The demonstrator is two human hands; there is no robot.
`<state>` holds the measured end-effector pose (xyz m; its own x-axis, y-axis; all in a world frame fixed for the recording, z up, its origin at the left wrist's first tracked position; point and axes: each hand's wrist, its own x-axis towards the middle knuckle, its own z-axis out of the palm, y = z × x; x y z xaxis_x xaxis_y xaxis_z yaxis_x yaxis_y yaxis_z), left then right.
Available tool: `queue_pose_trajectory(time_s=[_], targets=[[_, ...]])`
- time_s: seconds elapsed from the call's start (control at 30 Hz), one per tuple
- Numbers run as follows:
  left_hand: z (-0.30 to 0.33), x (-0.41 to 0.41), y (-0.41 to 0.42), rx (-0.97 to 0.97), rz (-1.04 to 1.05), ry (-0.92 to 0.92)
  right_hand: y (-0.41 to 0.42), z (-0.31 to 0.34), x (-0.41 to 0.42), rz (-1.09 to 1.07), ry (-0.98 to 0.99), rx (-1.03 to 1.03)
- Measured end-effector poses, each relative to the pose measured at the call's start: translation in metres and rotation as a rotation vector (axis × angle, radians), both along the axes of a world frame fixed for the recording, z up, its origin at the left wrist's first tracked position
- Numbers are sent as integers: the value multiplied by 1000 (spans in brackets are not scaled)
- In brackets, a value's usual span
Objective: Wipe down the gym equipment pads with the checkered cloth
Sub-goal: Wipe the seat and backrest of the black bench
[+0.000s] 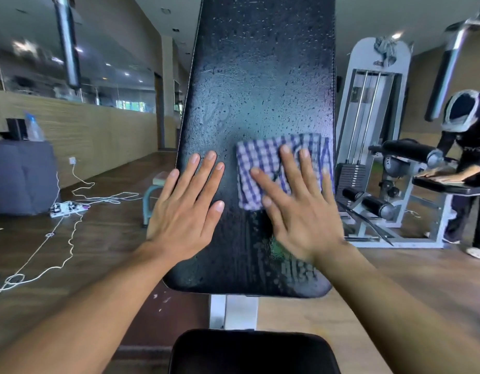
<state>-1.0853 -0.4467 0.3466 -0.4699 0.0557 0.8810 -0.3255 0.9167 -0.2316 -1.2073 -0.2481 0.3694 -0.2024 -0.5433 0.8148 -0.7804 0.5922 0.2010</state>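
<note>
Currently the wet backrest pad (260, 85) is carrying droplets above the checkered cloth (263, 168) near its right edge. Right hand (295, 206) is pressing it flat-fingered; left hand (185, 206) is bracing, fingers straight. Better wiping upward in overlapping strokes.

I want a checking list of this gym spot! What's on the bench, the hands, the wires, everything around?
Surface: black back pad, wet with droplets.
Job's things: checkered cloth flat on the pad; seat pad below.
Clutter: plastic bottle on a grey cabinet.
Grippers: left hand flat on pad; right hand presses cloth, fingers straight.
Cables: white cords, power strip on floor.
Surroundings: weight machine; another person wiping.
</note>
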Motion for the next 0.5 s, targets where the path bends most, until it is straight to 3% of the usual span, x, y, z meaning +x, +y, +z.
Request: queue_pose_trajectory(time_s=[0.1,0.2,0.3,0.4,0.5], targets=[[0,1,0,44,-17,-10,-14,-11,16,4,-34,14],[-1,4,-1,61,-29,-35,-2,-48,15,44,80,184],[-1,4,-1,76,-37,-37,4,-32,2,51,168,246],[1,5,-1,116,-85,-39,-14,11,6,2,64,68],[1,9,2,242,-268,1,-39,20,25,-17,-129,-76]])
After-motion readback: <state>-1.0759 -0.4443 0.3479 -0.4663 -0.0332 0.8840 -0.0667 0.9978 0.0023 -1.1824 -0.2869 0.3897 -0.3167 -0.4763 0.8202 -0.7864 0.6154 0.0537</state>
